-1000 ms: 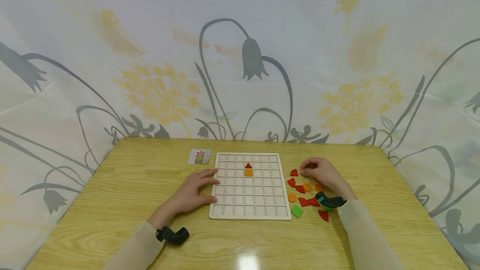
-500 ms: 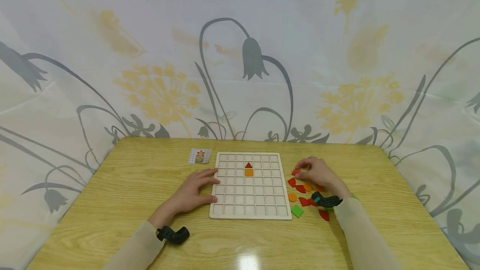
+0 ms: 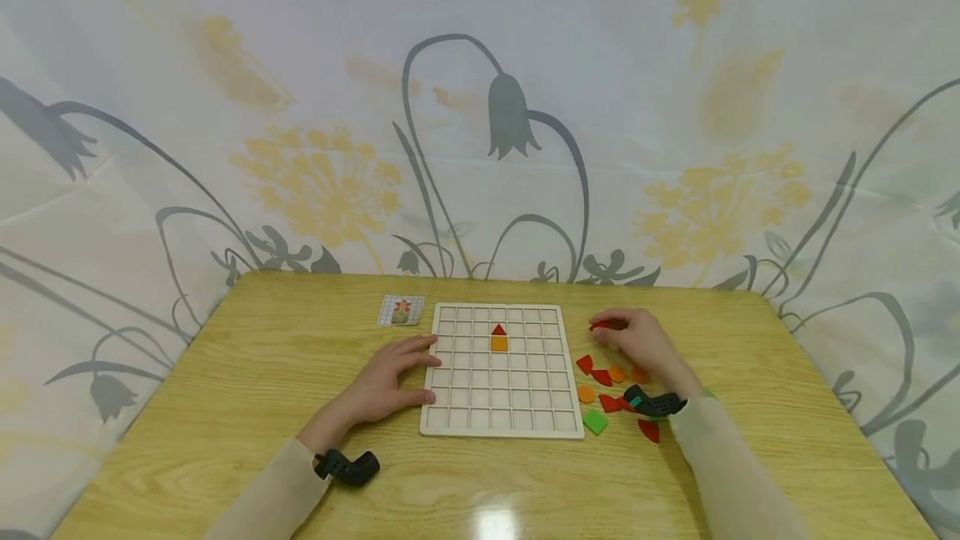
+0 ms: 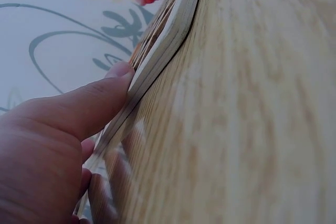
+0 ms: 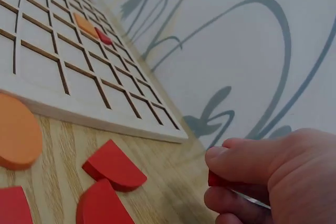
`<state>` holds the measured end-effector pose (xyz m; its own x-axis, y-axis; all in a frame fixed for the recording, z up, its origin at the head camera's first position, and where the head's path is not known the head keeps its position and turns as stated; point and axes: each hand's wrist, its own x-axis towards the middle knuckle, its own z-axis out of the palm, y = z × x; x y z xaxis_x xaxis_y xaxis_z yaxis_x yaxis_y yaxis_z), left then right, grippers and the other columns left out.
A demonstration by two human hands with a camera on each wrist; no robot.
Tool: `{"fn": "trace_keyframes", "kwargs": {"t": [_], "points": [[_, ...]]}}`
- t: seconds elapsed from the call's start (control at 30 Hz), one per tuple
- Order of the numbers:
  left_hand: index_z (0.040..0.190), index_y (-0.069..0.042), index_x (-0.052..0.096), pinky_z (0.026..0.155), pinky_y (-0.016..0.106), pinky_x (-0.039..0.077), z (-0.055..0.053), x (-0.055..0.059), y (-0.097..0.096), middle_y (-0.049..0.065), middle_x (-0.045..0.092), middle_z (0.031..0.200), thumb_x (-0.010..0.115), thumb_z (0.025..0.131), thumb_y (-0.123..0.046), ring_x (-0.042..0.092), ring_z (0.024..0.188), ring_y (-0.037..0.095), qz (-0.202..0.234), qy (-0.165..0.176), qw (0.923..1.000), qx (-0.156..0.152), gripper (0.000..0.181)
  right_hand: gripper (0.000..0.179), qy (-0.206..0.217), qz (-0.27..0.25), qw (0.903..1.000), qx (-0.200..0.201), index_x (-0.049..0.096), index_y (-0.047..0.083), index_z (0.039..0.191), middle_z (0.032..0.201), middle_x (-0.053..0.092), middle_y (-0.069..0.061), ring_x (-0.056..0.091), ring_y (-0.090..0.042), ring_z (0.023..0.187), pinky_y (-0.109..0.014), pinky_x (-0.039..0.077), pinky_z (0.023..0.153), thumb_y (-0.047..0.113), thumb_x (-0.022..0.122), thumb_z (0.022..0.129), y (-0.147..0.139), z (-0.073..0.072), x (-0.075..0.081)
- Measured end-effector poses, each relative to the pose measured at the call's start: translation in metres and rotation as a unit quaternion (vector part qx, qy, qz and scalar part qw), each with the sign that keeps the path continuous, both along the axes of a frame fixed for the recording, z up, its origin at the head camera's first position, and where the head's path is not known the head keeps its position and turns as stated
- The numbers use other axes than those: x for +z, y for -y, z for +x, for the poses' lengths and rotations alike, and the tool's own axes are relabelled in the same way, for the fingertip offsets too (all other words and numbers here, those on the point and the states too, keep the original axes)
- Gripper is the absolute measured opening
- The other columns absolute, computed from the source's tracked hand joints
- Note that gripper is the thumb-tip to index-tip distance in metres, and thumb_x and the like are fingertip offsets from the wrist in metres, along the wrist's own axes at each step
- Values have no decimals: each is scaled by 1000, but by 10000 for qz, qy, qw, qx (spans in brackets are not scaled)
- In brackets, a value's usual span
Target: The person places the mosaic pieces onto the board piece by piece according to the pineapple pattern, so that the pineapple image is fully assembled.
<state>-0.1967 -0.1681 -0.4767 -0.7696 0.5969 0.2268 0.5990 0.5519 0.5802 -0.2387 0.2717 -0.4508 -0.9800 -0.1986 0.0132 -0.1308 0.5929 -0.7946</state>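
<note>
My left hand [image 3: 386,382] rests along the left edge of a pale wooden grid board [image 3: 480,432], thumb and fingertips touching its rim with the fingers extended. Between thumb and fingers, my right hand [image 3: 637,340] pinches a red quarter-circle piece [image 3: 599,326] just above the table, right of the board; in the right wrist view only a sliver of that piece shows. On the board, a red triangle [image 3: 498,330] lies in a cell directly behind an orange square [image 3: 498,344].
Right of the board lie several red quarter-circle pieces [image 3: 584,364], orange discs [image 3: 586,394] and a green square [image 3: 596,422]; the right wrist hides some. A small printed picture card [image 3: 401,311] lies behind the left hand. A flower-patterned cloth [image 3: 465,190] hangs behind the table.
My right hand has reached the farthest red quarter-circle, taken it between thumb and fingers, and lifted it slightly away from the other pieces. The left hand stays at the board's edge.
</note>
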Motion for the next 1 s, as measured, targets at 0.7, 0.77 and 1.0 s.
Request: {"fn": "trace_keyframes", "kwargs": {"t": [0.7,0.77,1.0], "points": [[127,-11,67,112,63,24,0,0,-1,11,43,154,76,88,-34,33,143,37,69,14,10000,27,47,15,-370,-529,9973,355,75,6,107,100,72,-3,64,-19,87,-31,53,77,9,71,93,78,-2,-2],[127,-11,67,112,63,24,0,0,-1,10,42,154,76,88,-34,33,143,37,70,11,10000,29,47,14,-255,-524,9980,263,75,7,106,99,71,-3,64,-19,86,-32,52,76,9,71,93,85,-1,-3],[128,-11,67,112,63,24,1,1,-1,11,42,154,76,88,-33,33,143,37,49,-1,10000,18,47,6,-154,-351,9991,163,75,12,94,89,70,1,62,-17,79,-32,51,74,12,77,89,101,-4,-11]]}}
